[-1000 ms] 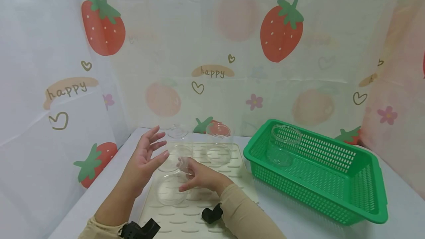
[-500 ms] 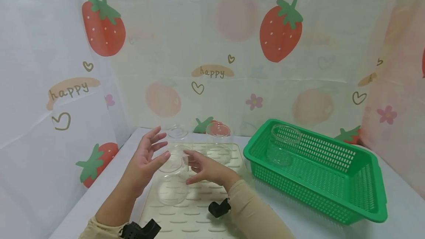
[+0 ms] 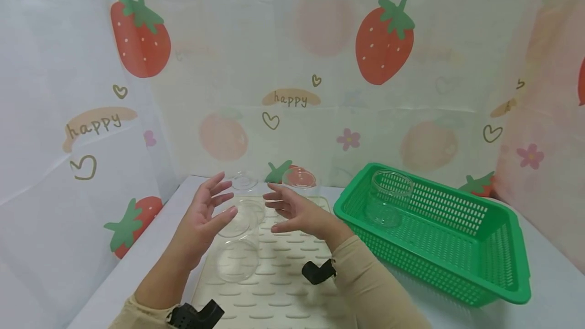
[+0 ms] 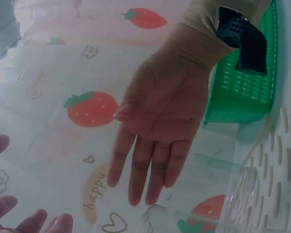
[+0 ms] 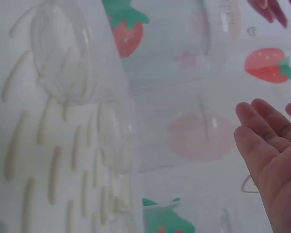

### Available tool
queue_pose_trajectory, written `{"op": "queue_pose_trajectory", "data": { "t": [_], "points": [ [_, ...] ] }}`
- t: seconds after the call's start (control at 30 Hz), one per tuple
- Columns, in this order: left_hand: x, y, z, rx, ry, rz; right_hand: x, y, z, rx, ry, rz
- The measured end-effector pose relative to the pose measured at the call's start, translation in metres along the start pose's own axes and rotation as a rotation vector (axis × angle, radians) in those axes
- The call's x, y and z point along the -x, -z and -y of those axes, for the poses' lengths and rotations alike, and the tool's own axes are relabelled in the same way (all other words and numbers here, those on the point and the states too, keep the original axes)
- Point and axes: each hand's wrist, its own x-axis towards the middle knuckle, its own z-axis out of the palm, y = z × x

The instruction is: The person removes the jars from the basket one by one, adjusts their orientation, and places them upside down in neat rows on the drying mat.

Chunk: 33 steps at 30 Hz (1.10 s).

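Both hands are raised over a cream drying mat with nothing held. My left hand has its fingers spread and palm turned inward, just left of the nearest clear cylindrical cup. Across from it, my right hand is relaxed, fingers extended toward the left, to the right of that cup. Two more clear cups stand farther back: one at the back left, and one at the back right partly covered by the right hand. In the right wrist view, a transparent cup stands on the ridged mat.
To the right of the mat, a green perforated basket holds one clear cup in its back left corner. Behind the white table hangs a strawberry-print curtain. A black camera sits at the right wrist.
My right hand has drawn back from the rim of the nearest cup, moving right and upward with its fingers loosening. The cup stays standing; my left hand hardly shifts.
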Motion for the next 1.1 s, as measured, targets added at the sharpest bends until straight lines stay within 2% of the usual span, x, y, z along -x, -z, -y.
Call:
{"op": "queue_pose_trajectory", "data": {
  "t": [0.23, 0.53, 0.83, 1.1],
  "points": [
    [-0.009, -0.01, 0.0, 0.027, -0.012, 0.029, 0.01, 0.021, 0.017, 0.072, 0.047, -0.029],
    [-0.02, -0.026, 0.0, 0.052, -0.022, 0.066, 0.032, 0.057, 0.037, 0.133, 0.063, -0.137],
    [-0.032, -0.051, -0.001, 0.069, 0.002, 0.14, 0.061, 0.1, 0.046, 0.247, -0.005, -0.268],
    [-0.037, -0.078, 0.002, 0.099, 0.019, 0.202, 0.086, 0.138, 0.04, 0.299, -0.064, -0.37]
  ]
}}
